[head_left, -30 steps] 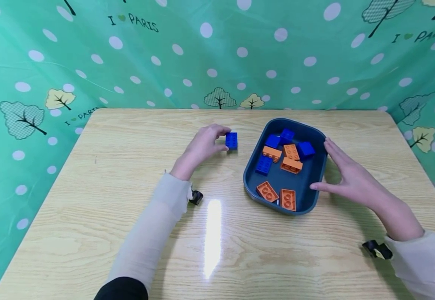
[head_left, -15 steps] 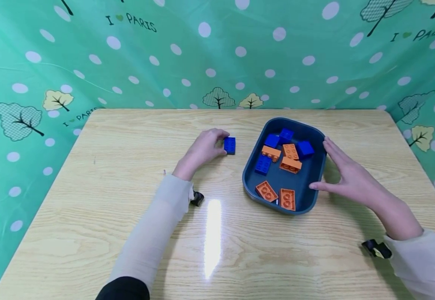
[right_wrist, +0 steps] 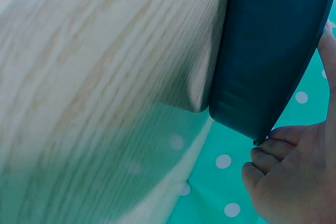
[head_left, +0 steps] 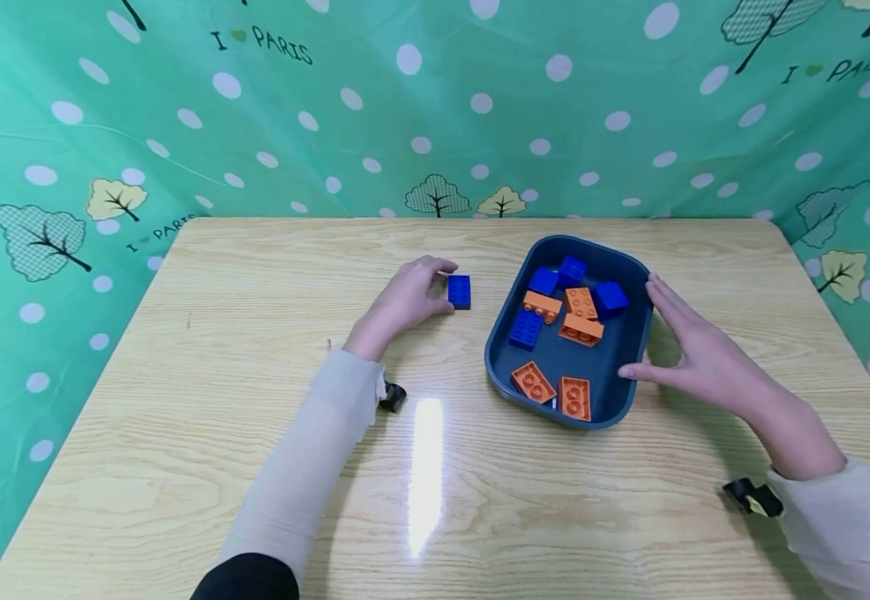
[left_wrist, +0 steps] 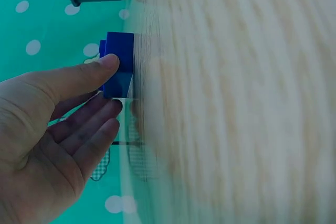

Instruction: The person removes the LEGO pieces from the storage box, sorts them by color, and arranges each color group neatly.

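My left hand (head_left: 409, 293) is at the middle of the table with a blue toy building brick (head_left: 460, 292) between thumb and fingers. In the left wrist view the thumb lies against the side of this brick (left_wrist: 121, 64), which stands close on the tabletop; the other fingers are loosely bent below it. To the right, a dark blue rounded tray (head_left: 497, 372) holds several blue and orange bricks (head_left: 574, 399). My right hand (head_left: 708, 362) rests at its right side, fingers extended at the rim and thumb over the edge. The right wrist view shows fingertips at the tray's outer corner (right_wrist: 236, 114).
A light wood-grain table (head_left: 255, 333) spans the view, backed by a green dotted cloth (head_left: 367, 83) close behind its far edge. A bright reflection lies on the tabletop near the middle. Small black devices (head_left: 753, 498) sit at both wrists.
Between one second and half a second ago, the left hand and the blue brick shifted slightly toward me. Since then they have stayed nearly still. The right hand and the tray hold their place.
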A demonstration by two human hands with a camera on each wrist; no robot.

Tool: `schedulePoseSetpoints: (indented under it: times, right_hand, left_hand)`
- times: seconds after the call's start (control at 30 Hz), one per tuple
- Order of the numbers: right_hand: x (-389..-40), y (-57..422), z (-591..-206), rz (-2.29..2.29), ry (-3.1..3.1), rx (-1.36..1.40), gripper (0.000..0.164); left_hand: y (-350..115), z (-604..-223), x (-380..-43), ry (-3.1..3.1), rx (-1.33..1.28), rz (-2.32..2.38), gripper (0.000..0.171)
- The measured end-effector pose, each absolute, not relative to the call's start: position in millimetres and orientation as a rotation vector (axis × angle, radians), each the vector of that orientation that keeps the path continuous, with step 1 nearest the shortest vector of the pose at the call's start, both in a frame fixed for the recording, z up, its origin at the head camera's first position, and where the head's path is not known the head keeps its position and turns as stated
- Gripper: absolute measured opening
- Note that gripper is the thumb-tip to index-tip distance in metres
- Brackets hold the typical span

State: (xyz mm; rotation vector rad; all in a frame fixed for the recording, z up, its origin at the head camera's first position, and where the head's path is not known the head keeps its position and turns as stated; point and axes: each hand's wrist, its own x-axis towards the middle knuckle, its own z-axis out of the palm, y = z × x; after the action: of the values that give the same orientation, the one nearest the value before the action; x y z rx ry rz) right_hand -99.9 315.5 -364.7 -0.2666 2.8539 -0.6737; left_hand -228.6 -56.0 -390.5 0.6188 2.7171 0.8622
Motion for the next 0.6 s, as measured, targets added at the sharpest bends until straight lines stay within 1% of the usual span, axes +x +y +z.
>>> schedulePoseSetpoints:
  times: [0.2, 0.6]
  right_hand:
    - [-100, 315, -363, -0.679, 2.849, -0.266, 0.120]
    - [-100, 315, -362, -0.677, 2.845, -0.264, 0.120]
  left_hand:
    - [-58, -385, -227, 2.711, 0.620, 0.899, 0.066]
    - [-54, -373, -224, 2.703, 0.612, 0.955, 0.064]
